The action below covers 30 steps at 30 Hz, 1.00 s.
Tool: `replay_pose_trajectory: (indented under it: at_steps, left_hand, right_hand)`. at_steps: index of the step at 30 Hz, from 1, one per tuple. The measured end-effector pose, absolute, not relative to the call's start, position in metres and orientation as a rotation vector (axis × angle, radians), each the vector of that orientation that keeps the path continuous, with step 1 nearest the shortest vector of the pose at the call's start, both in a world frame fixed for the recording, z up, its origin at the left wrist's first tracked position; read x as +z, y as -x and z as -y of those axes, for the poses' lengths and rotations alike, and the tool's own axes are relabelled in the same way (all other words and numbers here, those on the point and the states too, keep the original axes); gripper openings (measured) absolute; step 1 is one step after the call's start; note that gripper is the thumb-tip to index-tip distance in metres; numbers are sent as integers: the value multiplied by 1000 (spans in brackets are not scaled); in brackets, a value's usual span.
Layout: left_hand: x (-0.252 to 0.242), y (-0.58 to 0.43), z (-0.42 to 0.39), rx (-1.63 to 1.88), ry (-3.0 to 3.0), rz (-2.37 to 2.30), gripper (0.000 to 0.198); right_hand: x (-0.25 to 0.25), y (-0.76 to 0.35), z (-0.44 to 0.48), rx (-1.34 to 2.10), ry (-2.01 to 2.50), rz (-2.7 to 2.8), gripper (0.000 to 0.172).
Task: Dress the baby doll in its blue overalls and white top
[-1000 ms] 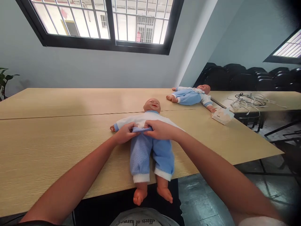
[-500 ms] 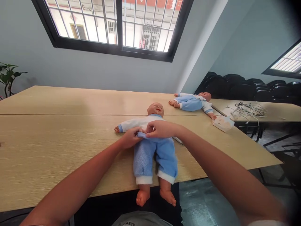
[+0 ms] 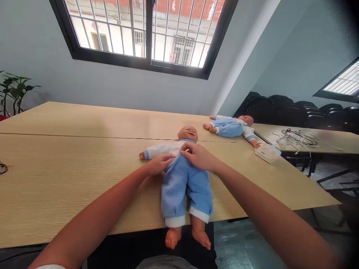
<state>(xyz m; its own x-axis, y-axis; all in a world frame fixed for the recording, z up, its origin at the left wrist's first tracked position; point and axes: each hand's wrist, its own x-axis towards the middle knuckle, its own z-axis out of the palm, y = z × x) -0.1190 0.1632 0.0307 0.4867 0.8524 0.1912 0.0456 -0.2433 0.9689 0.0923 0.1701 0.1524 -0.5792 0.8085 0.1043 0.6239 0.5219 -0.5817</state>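
A baby doll (image 3: pixel 188 133) lies on its back on the wooden table (image 3: pixel 70 172), its bare feet hanging over the near edge. It wears a white top and fluffy blue trousers (image 3: pixel 183 186). My left hand (image 3: pixel 159 163) grips the trousers' top edge at the doll's left side. On the other side my right hand (image 3: pixel 198 156) pinches the same edge at the doll's chest. Both hands are closed on the fabric.
A second doll (image 3: pixel 232 127) in blue and white lies farther back on the right. A white tissue pack (image 3: pixel 267 153) sits near the table's right edge. Tangled cables (image 3: pixel 297 137) lie on a neighbouring table, dark chairs (image 3: pixel 283 108) behind it. A plant (image 3: pixel 12 89) stands at far left.
Both hands have drawn the trousers' top edge upward, from the doll's waist to its chest. The view has tilted up slightly.
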Motion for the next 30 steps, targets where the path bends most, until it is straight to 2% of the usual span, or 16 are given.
replay_pose_trajectory:
  at_steps: [5,15,24,30]
  left_hand:
    - [38,120,-165,743,-1658,-680,42]
    - [45,120,-159,655,-1712,-613,42]
    - [37,113,-163,1011,-1546,-806,48]
    - [27,114,-168,1108,-1489,-884,31]
  right_hand:
    - [136,-94,-159,704,1098,2291,15]
    - [128,-104,-147,500,982,2484,15]
    - [122,-110,-144,227,868,2514,15]
    - [120,-111,-145,61,1008,2515,25]
